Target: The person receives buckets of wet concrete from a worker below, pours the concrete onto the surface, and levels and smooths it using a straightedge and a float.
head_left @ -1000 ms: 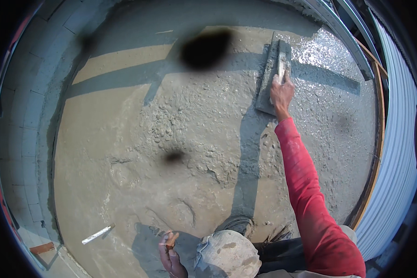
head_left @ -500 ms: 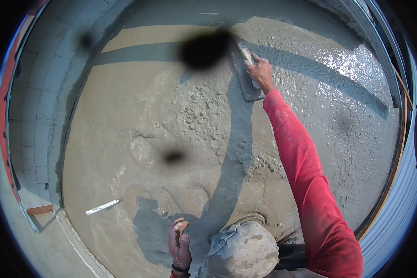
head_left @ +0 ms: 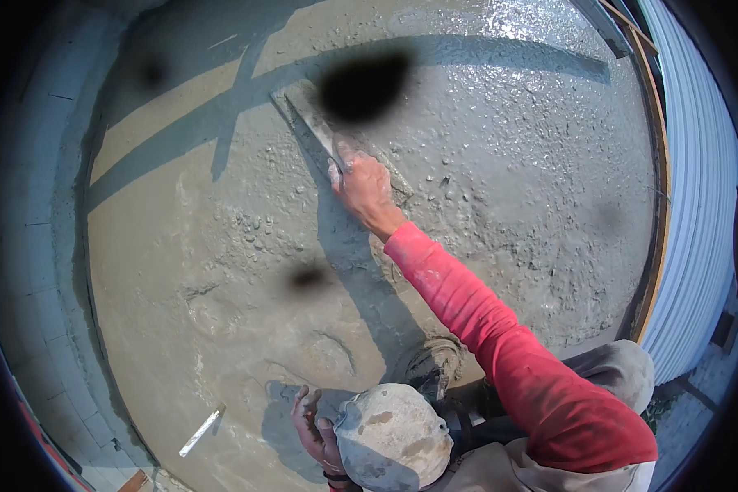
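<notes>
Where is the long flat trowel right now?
In the head view, the trowel is in the upper part, mostly left of centre, gripped in the right hand on or just above the wet concrete, partly hidden by a dark blot.

Right side: pale corrugated sheeting (head_left: 699, 189) ran beside narrow timber edging (head_left: 662, 184). Upper right: grey metal section (head_left: 603, 26) ended near timber edging. Left side: pale blockwork (head_left: 37, 271), joints visible. Lower left: white strip (head_left: 200, 431) lay aslant; reddish-brown piece (head_left: 133, 482) partly cut off.

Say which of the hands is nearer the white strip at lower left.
Left. The left hand is to the right of the white strip; the right hand, gripping the trowel, is farther up and right.
</notes>
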A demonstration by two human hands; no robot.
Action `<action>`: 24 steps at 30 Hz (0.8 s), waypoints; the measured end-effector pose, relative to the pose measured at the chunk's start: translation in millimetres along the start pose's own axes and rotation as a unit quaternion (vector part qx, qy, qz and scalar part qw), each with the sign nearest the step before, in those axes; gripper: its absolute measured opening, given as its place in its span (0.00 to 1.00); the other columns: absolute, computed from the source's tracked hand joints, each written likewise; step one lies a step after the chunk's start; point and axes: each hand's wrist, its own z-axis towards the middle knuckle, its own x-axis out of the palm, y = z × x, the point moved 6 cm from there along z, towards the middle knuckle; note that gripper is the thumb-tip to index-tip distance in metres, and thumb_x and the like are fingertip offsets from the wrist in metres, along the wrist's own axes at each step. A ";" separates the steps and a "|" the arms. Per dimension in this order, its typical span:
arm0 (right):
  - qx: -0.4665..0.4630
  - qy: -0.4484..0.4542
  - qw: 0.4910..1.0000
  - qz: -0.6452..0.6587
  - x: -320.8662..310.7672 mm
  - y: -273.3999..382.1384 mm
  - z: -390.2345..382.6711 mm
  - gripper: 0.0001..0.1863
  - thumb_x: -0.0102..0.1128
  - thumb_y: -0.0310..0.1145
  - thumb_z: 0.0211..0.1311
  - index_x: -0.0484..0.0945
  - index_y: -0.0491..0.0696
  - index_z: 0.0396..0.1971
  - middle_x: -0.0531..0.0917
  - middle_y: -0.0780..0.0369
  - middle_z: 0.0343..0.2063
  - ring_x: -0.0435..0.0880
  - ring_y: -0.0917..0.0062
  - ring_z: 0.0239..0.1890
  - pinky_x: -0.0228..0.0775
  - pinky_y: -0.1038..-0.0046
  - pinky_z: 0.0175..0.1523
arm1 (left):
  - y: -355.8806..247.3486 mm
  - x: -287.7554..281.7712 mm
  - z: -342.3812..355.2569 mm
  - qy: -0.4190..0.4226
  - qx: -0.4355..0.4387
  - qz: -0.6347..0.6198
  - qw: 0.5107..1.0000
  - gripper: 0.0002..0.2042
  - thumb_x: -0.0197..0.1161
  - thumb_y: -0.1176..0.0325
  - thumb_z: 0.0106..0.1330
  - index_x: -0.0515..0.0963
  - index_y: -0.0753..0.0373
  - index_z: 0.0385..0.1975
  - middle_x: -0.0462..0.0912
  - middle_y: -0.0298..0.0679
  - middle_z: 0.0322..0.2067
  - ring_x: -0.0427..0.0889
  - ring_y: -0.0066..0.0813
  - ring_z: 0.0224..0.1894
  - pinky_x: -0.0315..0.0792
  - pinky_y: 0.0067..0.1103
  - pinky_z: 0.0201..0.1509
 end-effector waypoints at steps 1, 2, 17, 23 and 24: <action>0.032 -0.043 0.998 -0.018 -28.9 -23.4 2.3 0.24 0.61 0.37 0.59 0.75 0.49 0.56 0.82 0.48 0.27 0.82 0.51 0.31 0.73 0.54 0.35 | 8.9 2.4 1.0 0.024 0.001 -0.003 1.000 0.27 0.53 0.48 0.70 0.72 0.70 0.54 0.70 0.53 0.58 0.67 0.46 0.64 0.61 0.38 0.66; 0.047 -0.054 0.997 -0.032 -49.9 -48.6 -1.3 0.24 0.61 0.37 0.59 0.75 0.49 0.56 0.82 0.48 0.27 0.82 0.51 0.31 0.73 0.54 0.35 | 17.4 2.3 3.0 0.038 0.001 -0.013 0.999 0.27 0.52 0.49 0.71 0.71 0.70 0.55 0.68 0.53 0.59 0.68 0.46 0.63 0.63 0.38 0.65; 0.260 -0.344 0.897 0.100 -196.2 -194.4 -102.6 0.26 0.62 0.36 0.61 0.74 0.41 0.59 0.85 0.50 0.45 0.85 0.68 0.46 0.73 0.70 0.52 | 31.5 -5.5 13.9 0.058 -0.018 -0.040 0.997 0.27 0.57 0.53 0.69 0.66 0.67 0.60 0.69 0.54 0.60 0.68 0.47 0.64 0.64 0.38 0.65; 0.166 -0.183 0.963 0.105 -70.0 -83.5 4.1 0.29 0.62 0.43 0.62 0.73 0.42 0.60 0.86 0.50 0.41 0.85 0.72 0.38 0.74 0.70 0.44 | 6.9 -12.9 5.1 0.036 -0.002 0.035 0.999 0.23 0.60 0.55 0.65 0.74 0.66 0.53 0.73 0.50 0.58 0.65 0.44 0.66 0.61 0.36 0.67; 0.157 -0.167 0.966 0.122 -41.0 -58.9 17.8 0.29 0.62 0.43 0.61 0.74 0.42 0.59 0.86 0.48 0.40 0.86 0.68 0.39 0.75 0.68 0.45 | 4.7 -17.6 -0.4 0.022 -0.010 0.026 0.999 0.23 0.60 0.56 0.65 0.74 0.66 0.53 0.73 0.50 0.57 0.65 0.44 0.66 0.61 0.36 0.67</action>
